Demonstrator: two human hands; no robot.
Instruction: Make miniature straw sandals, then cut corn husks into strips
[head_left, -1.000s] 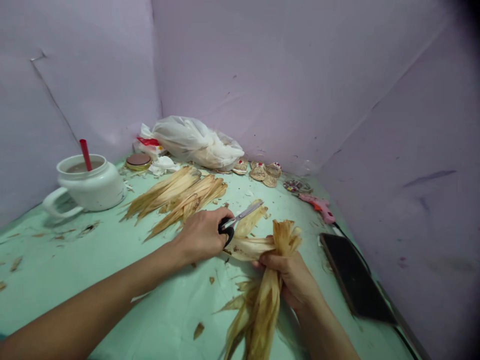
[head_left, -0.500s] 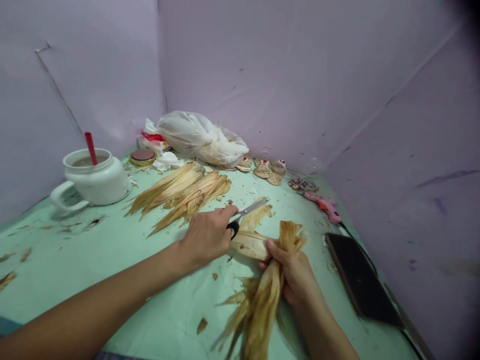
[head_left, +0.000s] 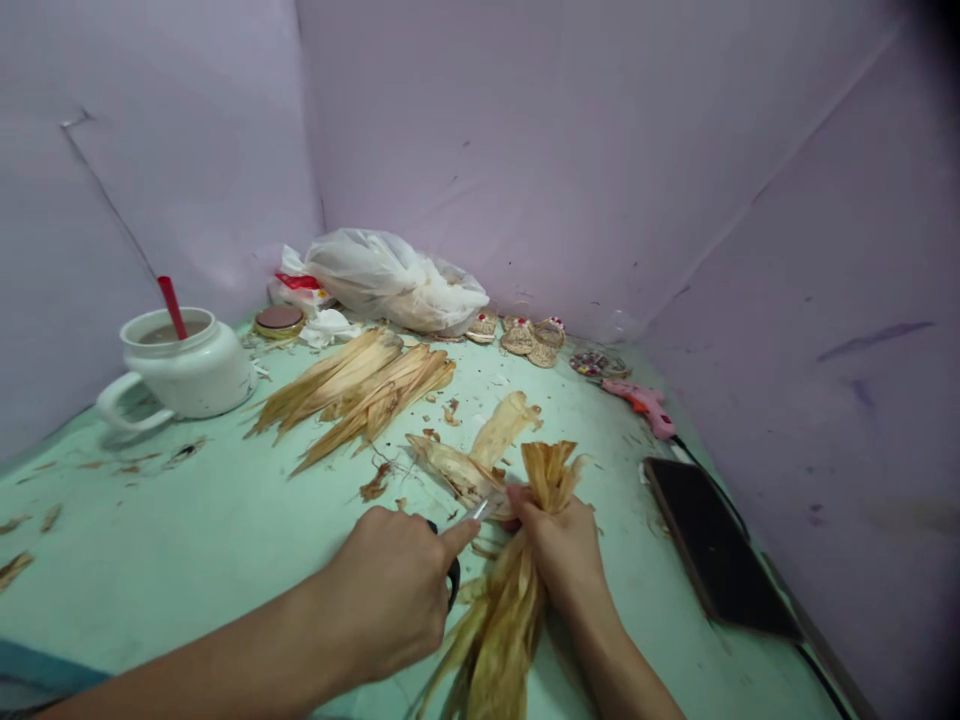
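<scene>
My left hand (head_left: 386,590) is closed around the black-handled scissors (head_left: 454,582), whose blades meet the pale husk by my right thumb. How far the blades are apart is hard to see. In my right hand (head_left: 566,550) is a bundle of dried corn husks (head_left: 514,630), its short end sticking up above the fist and its long strips hanging toward me. The thumb and fingers also pinch one pale corn husk (head_left: 454,468), which stretches out to the left. Just beyond it a loose piece of husk (head_left: 506,425) lies on the table.
More corn husks (head_left: 375,395) lie spread at mid-table. A white mug (head_left: 191,365) with a red stick stands left. Along the back are a white plastic bag (head_left: 394,280) and small woven ornaments (head_left: 525,338). A pink glue gun (head_left: 645,405) and a phone (head_left: 720,545) lie right.
My left hand has come nearer to me with the scissors, and the blades have swung down onto the pale husk at my right thumb. My right hand keeps its hold.
</scene>
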